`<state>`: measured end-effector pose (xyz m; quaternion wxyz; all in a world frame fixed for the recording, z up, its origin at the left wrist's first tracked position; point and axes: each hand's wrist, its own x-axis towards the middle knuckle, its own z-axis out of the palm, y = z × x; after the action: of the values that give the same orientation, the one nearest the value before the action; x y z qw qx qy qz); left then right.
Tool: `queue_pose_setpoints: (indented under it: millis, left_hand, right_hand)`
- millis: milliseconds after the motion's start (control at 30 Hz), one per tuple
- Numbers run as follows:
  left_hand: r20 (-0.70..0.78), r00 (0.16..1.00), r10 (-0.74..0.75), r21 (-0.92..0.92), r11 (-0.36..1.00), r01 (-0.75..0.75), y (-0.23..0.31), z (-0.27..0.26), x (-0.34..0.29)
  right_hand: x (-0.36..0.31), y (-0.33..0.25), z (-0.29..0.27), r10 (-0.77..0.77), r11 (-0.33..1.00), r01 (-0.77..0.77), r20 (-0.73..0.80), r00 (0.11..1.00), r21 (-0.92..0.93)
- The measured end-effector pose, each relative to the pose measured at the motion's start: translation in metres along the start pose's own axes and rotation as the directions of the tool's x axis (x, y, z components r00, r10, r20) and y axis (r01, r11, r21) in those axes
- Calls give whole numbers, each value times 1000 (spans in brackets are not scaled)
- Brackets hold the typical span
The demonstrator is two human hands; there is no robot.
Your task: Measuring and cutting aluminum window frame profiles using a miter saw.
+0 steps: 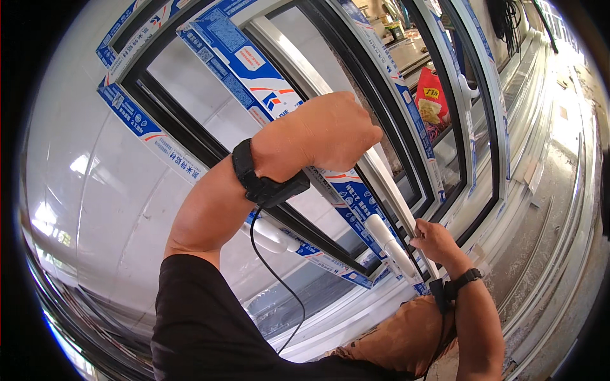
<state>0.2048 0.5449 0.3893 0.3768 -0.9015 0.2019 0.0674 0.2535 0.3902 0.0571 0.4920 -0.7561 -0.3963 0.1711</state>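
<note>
A long white strip (391, 195) runs slantwise along the edge of a window sash covered in blue-and-white protective film (238, 57). Over its middle, my left hand (333, 130) is closed in a fist around the strip, its fingertips hidden on the far side. Lower down, near the strip's bottom end, my right hand (437, 244) grips it, thumb and fingers closed. Beside that hand, a white window handle (389, 244) sticks out from the sash. Black bands with small devices and cords circle both my wrists.
Several more dark-edged window frames (473, 127) stand upright behind, with a red package (433, 95) showing through one. Long pale profiles (546, 171) lie along the floor at the right. Black cable (505, 25) hangs at the upper right. Glossy white panels (82, 171) cover the left side.
</note>
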Motion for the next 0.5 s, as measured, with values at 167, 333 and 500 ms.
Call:
queue_pose_setpoints:
  millis: [167,333,500]
  left_hand:
    - [-46,999,25,-13,1000,-26,1,2,-3]
    - [-188,981,55,-32,998,-63,1,14,-17]
    - [-60,973,221,212,956,-204,30,51,-33]
  right_hand:
    - [0,-1,-1,5,1000,-5,23,1000,12]
    - [13,10,7,-140,983,139,-2,990,-122]
    - [18,35,18,-201,979,201,14,979,17]
